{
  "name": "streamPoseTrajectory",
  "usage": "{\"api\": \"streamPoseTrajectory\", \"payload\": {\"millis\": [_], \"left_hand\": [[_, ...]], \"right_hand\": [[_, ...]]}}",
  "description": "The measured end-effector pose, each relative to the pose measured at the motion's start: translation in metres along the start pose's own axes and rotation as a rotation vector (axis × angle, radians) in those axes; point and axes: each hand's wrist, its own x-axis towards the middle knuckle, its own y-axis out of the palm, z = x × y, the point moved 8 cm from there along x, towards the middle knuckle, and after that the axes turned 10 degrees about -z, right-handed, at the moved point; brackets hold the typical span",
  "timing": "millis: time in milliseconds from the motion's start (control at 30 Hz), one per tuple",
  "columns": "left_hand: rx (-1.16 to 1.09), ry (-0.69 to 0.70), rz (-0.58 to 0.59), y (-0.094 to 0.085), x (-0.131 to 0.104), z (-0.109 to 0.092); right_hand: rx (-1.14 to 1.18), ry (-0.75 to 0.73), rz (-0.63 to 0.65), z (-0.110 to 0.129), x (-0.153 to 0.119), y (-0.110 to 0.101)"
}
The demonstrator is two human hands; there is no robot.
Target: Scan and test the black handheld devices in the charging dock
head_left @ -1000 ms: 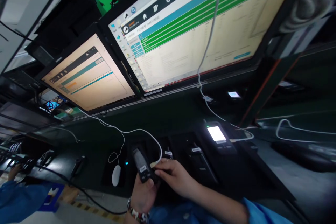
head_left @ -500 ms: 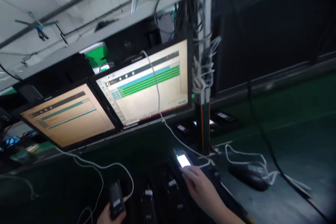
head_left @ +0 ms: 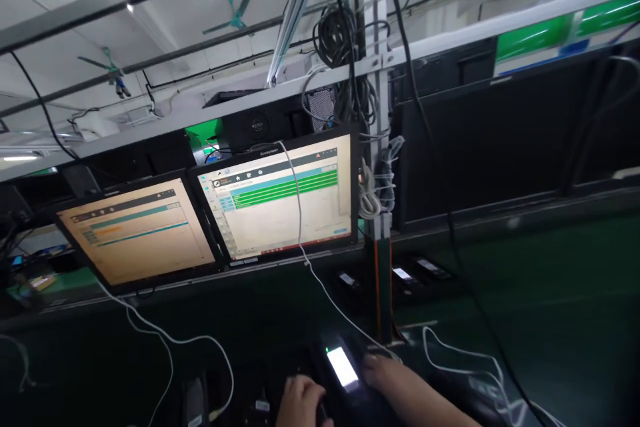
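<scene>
Head view: no writing on the 2 lit monitors, left (head_left: 135, 230) and right (head_left: 280, 197), is readable. 1 handheld device (head_left: 343, 368) with a glowing screen sits low centre between 2 hands. Left hand (head_left: 300, 403) and right hand (head_left: 387, 377) touch its sides; I cannot tell their grip.

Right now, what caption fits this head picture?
Two hands flank a lit handset under two glowing monitors.
</scene>
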Motion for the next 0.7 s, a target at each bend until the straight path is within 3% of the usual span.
{"api": "streamPoseTrajectory", "payload": {"millis": [100,233,300,467,600,700], "left_hand": [[-0.202,-0.258,-0.265,-0.014,-0.022,0.018],[-0.547,-0.757,-0.156,0.007,-0.051,0.021],[-0.646,-0.909,-0.126,0.011,-0.054,0.012],[-0.627,-0.979,-0.162,-0.001,-0.042,-0.001],[-0.567,-0.971,-0.054,0.0,-0.037,-0.005],[-0.507,-0.922,-0.017,0.002,-0.038,-0.007]], "right_hand": [[0.003,-0.04,0.07,0.005,-0.021,-0.005],[-0.09,-0.084,0.217,0.005,-0.033,-0.004],[-0.141,-0.014,0.244,-0.01,-0.032,-0.005],[-0.258,0.262,0.215,-0.069,-0.041,-0.005],[-0.275,0.367,0.254,-0.101,-0.057,0.027],[-0.251,0.451,0.249,-0.112,-0.063,0.06]]}}
